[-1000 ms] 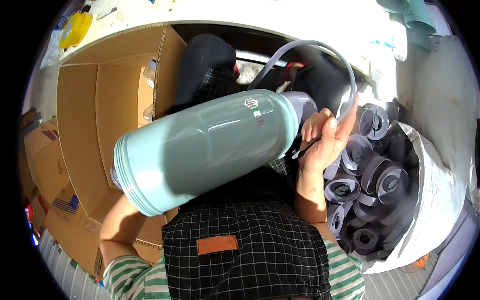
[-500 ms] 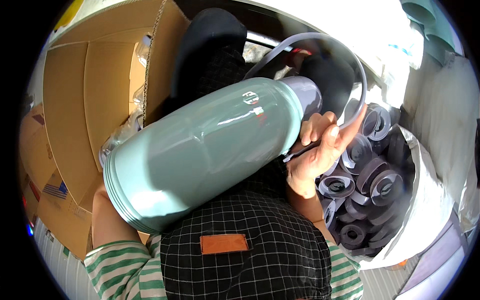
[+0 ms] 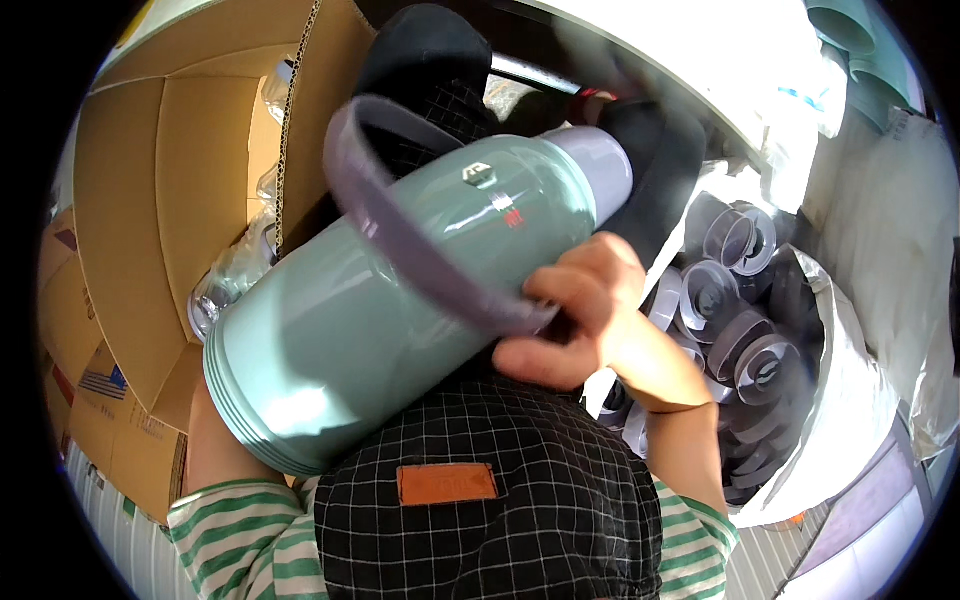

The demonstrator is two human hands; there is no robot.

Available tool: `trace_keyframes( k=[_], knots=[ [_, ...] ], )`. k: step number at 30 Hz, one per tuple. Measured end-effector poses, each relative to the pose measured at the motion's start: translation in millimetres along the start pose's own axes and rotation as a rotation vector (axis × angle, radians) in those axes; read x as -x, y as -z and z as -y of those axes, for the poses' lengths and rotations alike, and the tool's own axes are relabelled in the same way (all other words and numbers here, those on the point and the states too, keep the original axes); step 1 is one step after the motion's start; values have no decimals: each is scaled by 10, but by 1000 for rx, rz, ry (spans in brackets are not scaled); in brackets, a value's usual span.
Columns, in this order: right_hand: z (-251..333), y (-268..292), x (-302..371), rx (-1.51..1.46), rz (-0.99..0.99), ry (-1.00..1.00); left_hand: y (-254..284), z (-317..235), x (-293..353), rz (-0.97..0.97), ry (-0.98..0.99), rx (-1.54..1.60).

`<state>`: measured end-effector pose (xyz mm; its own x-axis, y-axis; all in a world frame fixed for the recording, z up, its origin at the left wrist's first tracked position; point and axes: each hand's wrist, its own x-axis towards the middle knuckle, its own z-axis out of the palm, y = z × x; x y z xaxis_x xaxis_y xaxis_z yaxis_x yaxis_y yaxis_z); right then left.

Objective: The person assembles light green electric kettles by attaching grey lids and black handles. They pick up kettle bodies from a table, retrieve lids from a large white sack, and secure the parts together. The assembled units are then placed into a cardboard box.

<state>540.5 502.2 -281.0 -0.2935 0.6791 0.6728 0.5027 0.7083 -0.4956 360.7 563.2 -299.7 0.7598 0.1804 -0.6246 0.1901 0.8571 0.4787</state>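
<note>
A glossy pale green vacuum flask [image 3: 380, 330] lies slantwise across my lap, its ridged base toward the lower left. Its grey-purple cap [image 3: 603, 170] points to the upper right. The grey-purple carrying handle [image 3: 412, 252] arches across the flask's body. My right hand [image 3: 585, 310], slightly blurred, pinches the handle's near end between thumb and fingers, beside the flask's shoulder. My left forearm [image 3: 235, 435] passes beneath the flask at its base; the left hand and its fingers are hidden behind the body.
An opened cardboard box [image 3: 215, 160] stands at the left, with clear plastic-wrapped items [image 3: 225, 280] inside. At the right, a white sack [image 3: 850, 420] holds several grey-purple handles and rings [image 3: 712, 295]. Pale green cylinders [image 3: 845, 25] sit at the far upper right.
The handle has swung from beyond the cap end to the left, over the flask's body. My right hand has moved nearer to me and lower with it. The flask has barely shifted.
</note>
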Motion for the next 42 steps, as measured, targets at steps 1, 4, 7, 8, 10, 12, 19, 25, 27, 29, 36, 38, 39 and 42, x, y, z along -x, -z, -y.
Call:
trace_keyframes(
  k=[1, 4, 7, 8, 10, 12, 19, 25, 27, 29, 36, 38, 39, 42],
  knots=[
    [-14, -95, -20, 38, -215, -280, 9, 17, 13, -6, -3, 2],
    [-125, -234, -52, -343, -861, -1064, 47, 45, 24, -25, -18, 19],
    [-161, -192, 20, -359, -870, -1038, 68, 0, 90, -45, -45, 58],
    [-202, -117, -19, -316, -858, -978, 84, -13, 129, -55, -57, 98],
    [-314, 115, -195, -274, -852, -880, 137, -20, 265, -116, -122, 231],
    [-633, 381, -298, -125, -882, -673, 232, -20, 501, -191, -267, 447],
    [-753, 945, -850, 42, -1352, -492, 187, 90, 858, -852, -1018, -167],
    [-429, 709, -127, -130, -895, -837, 510, -436, 892, -837, -1214, -62],
    [-169, 747, 300, -636, -725, -1143, 479, -578, 816, -776, -1252, 51],
    [162, 635, 786, -459, -645, -1205, 381, -794, 775, -812, -1291, 95],
    [716, 1192, 1975, 905, 157, -1625, 95, -1534, 1269, -991, -1778, -249],
    [798, 1262, 2279, 865, 175, -1712, 22, -1589, 1090, -760, -1877, -311],
    [789, 1301, 2248, 891, 112, -1615, -62, -1616, 953, -525, -1896, -352],
    [787, 1591, 1678, 891, -44, -1315, -562, -1659, 449, -110, -1778, -581]
  ],
)
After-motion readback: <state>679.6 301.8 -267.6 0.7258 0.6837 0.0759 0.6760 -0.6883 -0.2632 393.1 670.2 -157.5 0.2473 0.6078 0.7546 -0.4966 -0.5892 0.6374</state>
